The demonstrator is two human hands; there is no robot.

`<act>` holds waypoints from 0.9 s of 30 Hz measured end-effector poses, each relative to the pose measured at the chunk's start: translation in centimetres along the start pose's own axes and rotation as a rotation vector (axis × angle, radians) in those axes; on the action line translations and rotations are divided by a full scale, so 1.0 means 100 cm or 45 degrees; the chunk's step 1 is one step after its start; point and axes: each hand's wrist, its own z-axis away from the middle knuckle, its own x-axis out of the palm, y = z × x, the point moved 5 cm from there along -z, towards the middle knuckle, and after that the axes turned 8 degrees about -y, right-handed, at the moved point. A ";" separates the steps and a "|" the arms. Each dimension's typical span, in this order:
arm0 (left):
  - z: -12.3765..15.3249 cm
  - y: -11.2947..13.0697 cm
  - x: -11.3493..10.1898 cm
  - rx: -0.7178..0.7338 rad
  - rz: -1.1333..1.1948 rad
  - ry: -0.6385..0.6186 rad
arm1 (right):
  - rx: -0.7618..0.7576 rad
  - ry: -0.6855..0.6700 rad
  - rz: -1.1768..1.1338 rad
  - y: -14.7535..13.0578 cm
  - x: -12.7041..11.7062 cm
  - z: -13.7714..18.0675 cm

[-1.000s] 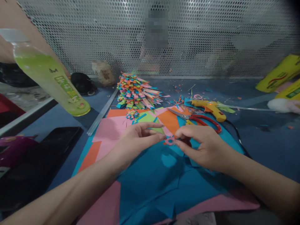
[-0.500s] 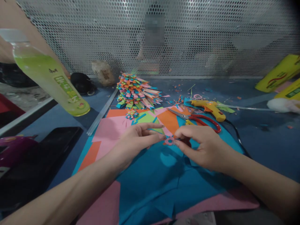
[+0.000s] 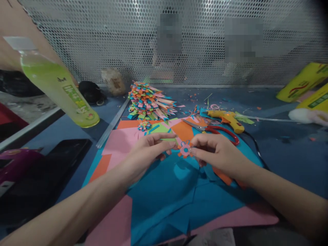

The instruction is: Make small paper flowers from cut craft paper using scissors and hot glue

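A small pink paper ring (image 3: pixel 181 150) with orange tabs round its edge is held up over the blue paper sheet (image 3: pixel 164 191). A thin blue strip curls at the ring's top. My right hand (image 3: pixel 217 150) pinches the ring's right side between thumb and fingertips. At its left edge, my left hand (image 3: pixel 151 147) closes thumb and fingertips on a tab, with the index finger stretched out above. Just beyond my hands lie red-handled scissors (image 3: pixel 222 131) and a small multicoloured paper flower (image 3: pixel 144 126).
Behind stands a cone of layered paper strips (image 3: pixel 151 102). A yellow glue gun (image 3: pixel 228 119) lies to the right, among paper scraps. Glue sticks (image 3: pixel 112 124), a green drink bottle (image 3: pixel 58 85) and a black phone (image 3: pixel 61 160) are on the left. A perforated metal panel (image 3: pixel 123 41) closes the back.
The ring has been tilted up to face me, so its orange tabs show more. My left fingertips have curled in at its left edge. Orange paper now shows beneath my right hand.
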 end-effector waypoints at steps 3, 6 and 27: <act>0.000 0.000 0.001 0.023 0.011 -0.027 | 0.008 0.009 -0.035 0.000 0.000 0.000; 0.000 0.003 0.002 0.086 -0.021 -0.048 | 0.005 0.030 -0.073 -0.001 0.000 0.000; 0.003 0.026 -0.021 0.420 0.541 0.293 | -0.118 0.120 0.359 -0.004 -0.005 -0.002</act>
